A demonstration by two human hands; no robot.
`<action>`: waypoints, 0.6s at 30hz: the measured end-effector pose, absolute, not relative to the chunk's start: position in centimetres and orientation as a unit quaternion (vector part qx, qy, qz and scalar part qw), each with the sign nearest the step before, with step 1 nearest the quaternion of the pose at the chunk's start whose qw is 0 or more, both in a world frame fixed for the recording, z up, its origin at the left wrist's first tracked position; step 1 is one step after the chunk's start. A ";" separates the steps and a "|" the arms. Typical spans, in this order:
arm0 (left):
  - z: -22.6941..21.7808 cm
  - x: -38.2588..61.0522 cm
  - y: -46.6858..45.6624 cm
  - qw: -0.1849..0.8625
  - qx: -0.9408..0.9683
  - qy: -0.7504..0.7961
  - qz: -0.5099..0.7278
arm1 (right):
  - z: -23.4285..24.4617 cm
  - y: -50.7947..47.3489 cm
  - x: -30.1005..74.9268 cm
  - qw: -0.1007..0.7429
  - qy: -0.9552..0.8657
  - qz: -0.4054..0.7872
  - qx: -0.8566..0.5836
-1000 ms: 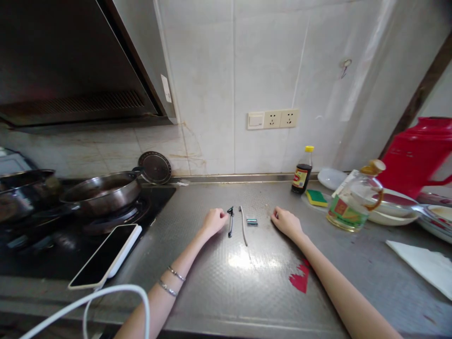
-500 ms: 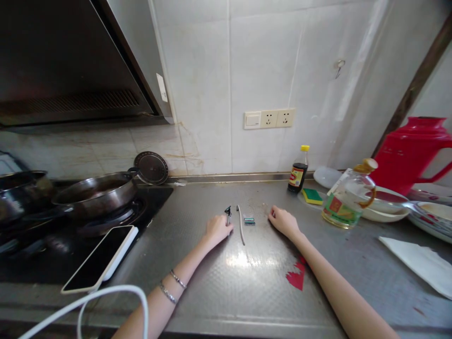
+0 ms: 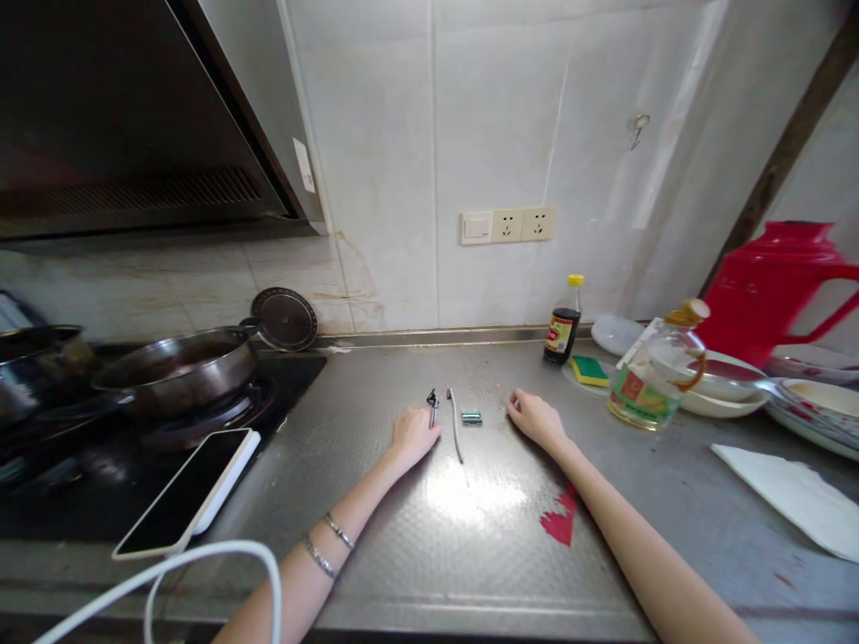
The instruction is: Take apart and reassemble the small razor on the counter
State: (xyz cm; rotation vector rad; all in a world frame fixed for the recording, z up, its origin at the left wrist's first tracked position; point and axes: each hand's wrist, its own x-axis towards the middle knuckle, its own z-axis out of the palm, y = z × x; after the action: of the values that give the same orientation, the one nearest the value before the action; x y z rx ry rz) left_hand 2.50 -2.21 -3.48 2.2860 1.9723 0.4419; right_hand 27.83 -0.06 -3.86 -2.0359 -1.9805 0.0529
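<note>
My left hand is closed on a small razor, its dark head pointing away from me above the metal counter. Just right of it lies a thin, pale, slightly bent stick with a dark tip at its far end; I cannot make out its kind. Beside the stick sits a small green-and-dark flat piece that looks like a razor cartridge. My right hand rests on the counter farther right, fingers curled in, with nothing visible in them.
A phone with a white cable lies by the stove at left, near a steel pan. At right stand a soy sauce bottle, a sponge, an oil jug and a red thermos. A red scrap lies nearer me.
The view has shifted very slightly. Both hands and the small items on the counter keep the same places.
</note>
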 end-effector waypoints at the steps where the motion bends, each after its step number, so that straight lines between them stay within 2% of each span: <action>1: -3.4 2.5 -2.2 0.043 0.751 0.642 0.148 | -3.7 -0.2 27.8 0.166 -0.690 0.011 -0.705; 5: -2.9 2.3 -2.2 0.048 0.753 0.628 0.192 | -3.0 -0.8 27.3 0.263 -0.691 -0.019 -0.673; 9: -2.2 2.4 -1.7 0.129 0.743 0.594 0.282 | -2.6 -1.1 25.8 0.366 -0.690 0.036 -0.623; 13: -1.8 2.8 -1.3 0.257 0.729 0.527 0.355 | -2.5 -1.5 23.6 0.453 -0.684 0.158 -0.550; 18: -1.7 3.5 -1.6 0.399 0.706 0.458 0.364 | -2.2 -2.7 21.0 0.509 -0.595 0.410 -0.468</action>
State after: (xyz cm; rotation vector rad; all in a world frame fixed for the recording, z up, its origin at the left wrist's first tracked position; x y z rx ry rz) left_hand 3.47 -1.57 -1.72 1.7863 1.1592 0.9223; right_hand 20.99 -2.75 -2.20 -1.1264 -1.4338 0.9885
